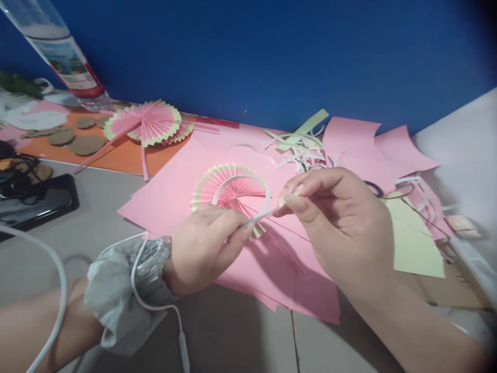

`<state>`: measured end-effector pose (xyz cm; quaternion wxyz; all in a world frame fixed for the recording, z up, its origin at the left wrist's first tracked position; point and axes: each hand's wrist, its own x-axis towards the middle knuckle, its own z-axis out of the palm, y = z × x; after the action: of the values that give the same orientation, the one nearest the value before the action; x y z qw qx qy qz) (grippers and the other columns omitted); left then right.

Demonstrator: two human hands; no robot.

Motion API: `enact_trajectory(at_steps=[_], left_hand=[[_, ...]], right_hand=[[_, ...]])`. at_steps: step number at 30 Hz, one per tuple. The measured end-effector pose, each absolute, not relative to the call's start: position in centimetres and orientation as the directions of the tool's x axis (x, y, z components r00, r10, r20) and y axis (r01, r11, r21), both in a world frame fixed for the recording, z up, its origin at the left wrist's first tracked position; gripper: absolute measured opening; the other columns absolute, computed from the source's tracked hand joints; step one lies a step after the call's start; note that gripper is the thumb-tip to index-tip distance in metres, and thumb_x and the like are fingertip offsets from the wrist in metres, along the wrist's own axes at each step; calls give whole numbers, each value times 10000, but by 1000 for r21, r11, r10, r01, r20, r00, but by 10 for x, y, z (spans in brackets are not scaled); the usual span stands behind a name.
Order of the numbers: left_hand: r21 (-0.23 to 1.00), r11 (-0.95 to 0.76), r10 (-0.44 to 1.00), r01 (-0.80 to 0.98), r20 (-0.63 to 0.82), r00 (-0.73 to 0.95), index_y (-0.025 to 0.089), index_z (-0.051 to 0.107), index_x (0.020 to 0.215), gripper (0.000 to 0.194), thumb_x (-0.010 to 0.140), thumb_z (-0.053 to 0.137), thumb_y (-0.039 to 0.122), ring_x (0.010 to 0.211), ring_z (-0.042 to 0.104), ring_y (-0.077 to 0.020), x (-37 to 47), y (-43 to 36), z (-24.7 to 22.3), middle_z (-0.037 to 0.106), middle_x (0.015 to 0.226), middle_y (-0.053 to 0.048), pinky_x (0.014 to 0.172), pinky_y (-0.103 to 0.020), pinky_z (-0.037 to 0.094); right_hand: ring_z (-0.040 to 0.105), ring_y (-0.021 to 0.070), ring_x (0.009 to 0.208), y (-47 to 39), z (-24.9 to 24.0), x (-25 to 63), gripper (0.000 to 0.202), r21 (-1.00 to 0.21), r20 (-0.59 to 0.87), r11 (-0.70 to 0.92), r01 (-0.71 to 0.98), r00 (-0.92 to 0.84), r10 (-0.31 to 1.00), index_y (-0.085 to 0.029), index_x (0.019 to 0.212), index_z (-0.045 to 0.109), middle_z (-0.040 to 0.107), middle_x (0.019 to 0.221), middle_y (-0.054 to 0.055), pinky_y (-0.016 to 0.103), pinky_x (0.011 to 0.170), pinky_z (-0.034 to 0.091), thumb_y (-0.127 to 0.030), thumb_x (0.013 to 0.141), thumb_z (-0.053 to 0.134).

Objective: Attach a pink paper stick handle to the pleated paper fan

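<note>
Strip of white paper [267, 196], curved into a loop, is caught in a two-handed grip. The left hand [202, 241], a grey scrunchie [120, 295] around its wrist, has it pinched between thumb and finger; the right hand [345, 228] is pinched narrowly on it too, just to the right. Directly behind the loop is a round pink paper fan [235, 194] with a pale green edge, partly covered by the left hand; whether loop and fan touch, I cannot tell. Pink sheets [166, 191] spread under the fan and out around the grip. Beyond the grip, slightly right, is a heap of thin paper shreds [308, 155]; well right of the grip lies a pale green sheet [415, 238]. Beyond and left of the grip, more pleated fans [159, 122] overlap on an orange sheet [161, 157], beside brown discs [87, 145] and near a plastic bottle [64, 59]. A black phone [46, 199] lies far left of the grip on the grey surface [93, 194]. A blue wall [248, 62] rises behind everything.
</note>
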<state>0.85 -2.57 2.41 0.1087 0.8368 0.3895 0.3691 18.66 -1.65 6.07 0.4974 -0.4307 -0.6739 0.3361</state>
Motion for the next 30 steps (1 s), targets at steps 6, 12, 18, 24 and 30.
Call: enact_trajectory(at_steps=[6, 12, 18, 24, 30], left_hand=[[406, -707, 697, 579, 542, 470, 142, 571, 813, 262, 945, 350, 191, 613, 563, -134, 6, -25, 23, 651, 679, -14, 625, -249, 439], [423, -713, 690, 559, 563, 455, 141, 560, 830, 214, 937, 381, 187, 643, 581, -132, 7, -27, 20, 659, 697, -15, 651, -247, 439], [432, -700, 702, 568, 558, 441, 151, 546, 861, 164, 928, 402, 190, 660, 574, -136, 7, -26, 17, 649, 716, -15, 657, -256, 435], [400, -709, 694, 581, 540, 476, 145, 543, 887, 173, 934, 381, 185, 655, 570, -142, 6, -24, 17, 638, 711, -15, 658, -268, 432], [395, -699, 704, 596, 526, 476, 140, 544, 869, 226, 957, 353, 223, 638, 561, -141, 6, -21, 17, 639, 702, -17, 655, -262, 433]], right_hand=[[604, 86, 720, -16, 59, 186, 60, -893, 373, 390, 224, -115, 921, -217, 842, 572, 583, 814, -29, 210, 651, 586, -163, 853, 597], [602, 89, 722, -16, 58, 185, 57, -890, 394, 409, 201, -114, 912, -216, 847, 569, 581, 809, -27, 213, 634, 596, -165, 854, 594], [596, 104, 752, -17, 62, 187, 59, -877, 411, 424, 225, -103, 906, -219, 847, 563, 580, 825, -17, 229, 628, 594, -170, 853, 596], [592, 124, 750, -20, 67, 188, 115, -851, 451, 465, 243, -115, 885, -226, 857, 567, 580, 818, -7, 258, 638, 588, -121, 834, 604], [577, 113, 751, -22, 67, 182, 151, -838, 485, 490, 242, -82, 871, -236, 853, 575, 575, 803, -18, 233, 631, 545, -88, 828, 595]])
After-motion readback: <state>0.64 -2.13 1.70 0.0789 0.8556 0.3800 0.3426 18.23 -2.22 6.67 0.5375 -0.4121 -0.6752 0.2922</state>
